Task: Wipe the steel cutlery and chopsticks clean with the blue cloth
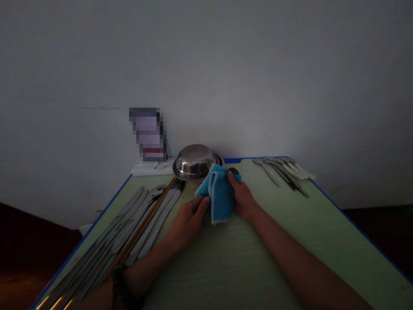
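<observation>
A folded blue cloth (221, 196) with a pale hem is held between my two hands over the middle of the table. My left hand (190, 217) is closed on the cloth's left side, thumb and fingers pinching it. On the other side, my right hand (242, 197) grips the cloth, its thumb pressed against a dark rounded spoon bowl (232, 171) that pokes out at the top. The cloth hides the rest of this spoon. Just behind the cloth, an upturned steel bowl (195, 161) rests on the table.
Knives, spoons and wooden chopsticks (146, 228) lie in a row along the left, partly under my left forearm. Several spoons (280, 172), some white-handled, lie at the back right. A phone (150, 135) leans on the wall above a white tray (150, 168). The green table (245, 267) has blue edging.
</observation>
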`<action>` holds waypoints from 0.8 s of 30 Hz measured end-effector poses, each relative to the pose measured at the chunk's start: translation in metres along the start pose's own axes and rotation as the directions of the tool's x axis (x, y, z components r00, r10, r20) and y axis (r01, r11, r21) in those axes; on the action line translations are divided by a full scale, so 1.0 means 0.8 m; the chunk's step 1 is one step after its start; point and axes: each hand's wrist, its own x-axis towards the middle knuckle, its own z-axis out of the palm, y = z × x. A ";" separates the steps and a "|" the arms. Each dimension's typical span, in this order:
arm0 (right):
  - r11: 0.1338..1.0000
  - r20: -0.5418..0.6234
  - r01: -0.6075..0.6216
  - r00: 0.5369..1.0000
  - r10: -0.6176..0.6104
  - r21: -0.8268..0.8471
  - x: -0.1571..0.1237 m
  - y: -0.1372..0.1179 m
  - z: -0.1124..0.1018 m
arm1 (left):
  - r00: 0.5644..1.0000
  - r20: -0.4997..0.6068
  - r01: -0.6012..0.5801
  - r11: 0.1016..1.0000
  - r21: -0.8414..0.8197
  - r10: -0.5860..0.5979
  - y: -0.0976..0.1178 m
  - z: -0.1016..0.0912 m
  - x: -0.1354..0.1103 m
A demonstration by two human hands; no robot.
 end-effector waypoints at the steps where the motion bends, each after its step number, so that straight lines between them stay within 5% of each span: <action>1: 0.999 -0.019 0.021 1.000 -0.021 -0.028 0.000 0.001 0.000 | 1.000 -0.002 -0.005 1.000 0.005 0.005 -0.001 0.000 0.000; 4: 0.992 -0.014 0.081 0.996 -0.083 -0.093 -0.002 0.001 -0.003 | 1.000 -0.005 -0.021 0.999 0.027 0.022 -0.005 0.001 0.001; 10: 0.999 0.258 0.039 0.966 -0.031 -0.023 -0.010 0.000 -0.007 | 0.999 -0.008 -0.046 0.999 0.006 0.046 -0.009 0.002 0.001; 17: 0.979 -0.094 0.204 0.974 -0.205 -0.013 -0.004 0.007 -0.007 | 0.996 -0.032 -0.077 0.989 0.126 0.081 -0.001 0.003 -0.001; 21: 0.866 -0.298 0.325 0.843 -0.448 -0.380 -0.009 0.007 -0.010 | 0.990 -0.011 -0.128 0.947 0.296 0.137 -0.001 0.006 -0.006; 24: 0.728 -0.274 0.344 0.764 -0.584 -0.593 -0.016 0.001 -0.011 | 0.986 0.005 -0.156 0.927 0.341 0.164 -0.001 0.008 -0.009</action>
